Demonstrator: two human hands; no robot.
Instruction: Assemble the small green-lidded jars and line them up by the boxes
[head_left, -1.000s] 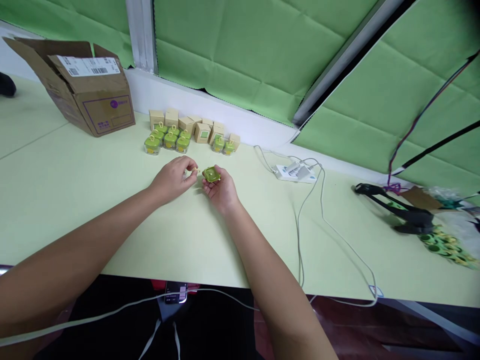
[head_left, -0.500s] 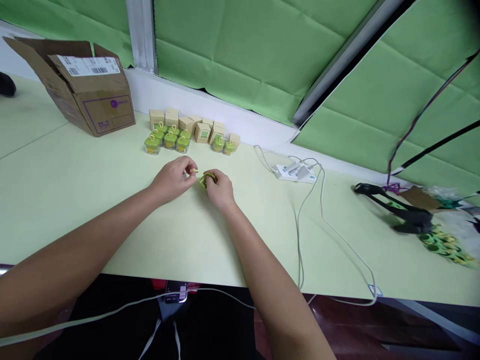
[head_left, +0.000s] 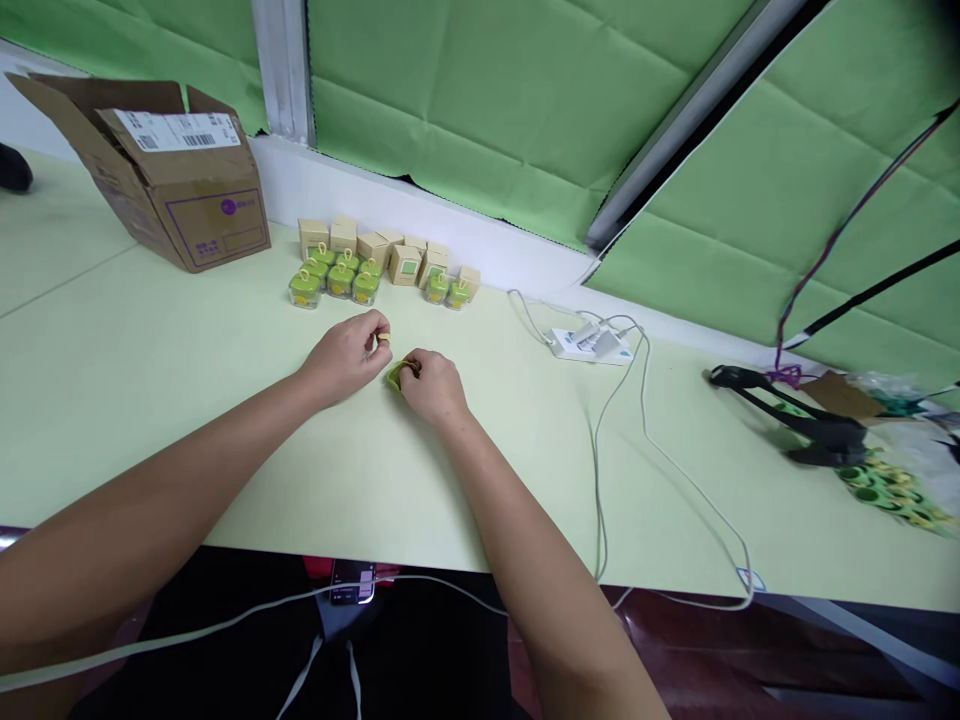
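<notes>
Our right hand (head_left: 433, 388), closed on the green piece (head_left: 394, 378) left of the frame's centre, has turned palm-down nearer our left hand (head_left: 346, 358), which pinches a small yellow part (head_left: 384, 337), so both stand close but apart.

On the pale green flat table (head_left: 337, 490), an open brown cardboard box (head_left: 214, 235) stands back left. Right of it, small tan cardboard cartons (head_left: 406, 266) sit along the back, with square, green-lidded clear jars (head_left: 340, 281) mostly before them. Farther right lies a white oblong plastic power strip (head_left: 568, 347). Before the jars, a small yellow piece (head_left: 384, 337) is in the left hand (head_left: 349, 352); a green thin-edged piece (head_left: 394, 378) is in the right hand (head_left: 435, 386).
</notes>
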